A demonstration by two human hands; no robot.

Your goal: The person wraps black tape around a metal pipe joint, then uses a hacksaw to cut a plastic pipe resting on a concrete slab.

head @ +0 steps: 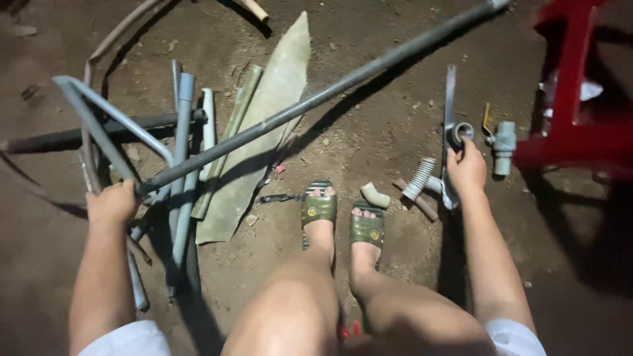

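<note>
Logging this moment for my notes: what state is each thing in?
Left hand: closed around long grey pipe, one end lifted.
Right hand: gripping round pipe fitting.
Ball valve: lying on dirt, untouched.
Pipe elbow: lying loose by the sandals.
Pipe pile: lying on dirt.

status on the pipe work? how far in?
Early, by the look of it. Done: nothing visibly joined; the valve, elbow fitting and ribbed hose piece lie loose on the dirt. In hand: the left hand grips the end of a long grey pipe; the right hand holds a small ring fitting beside the saw blade. Left: the pile of pipes is unassembled.
</note>
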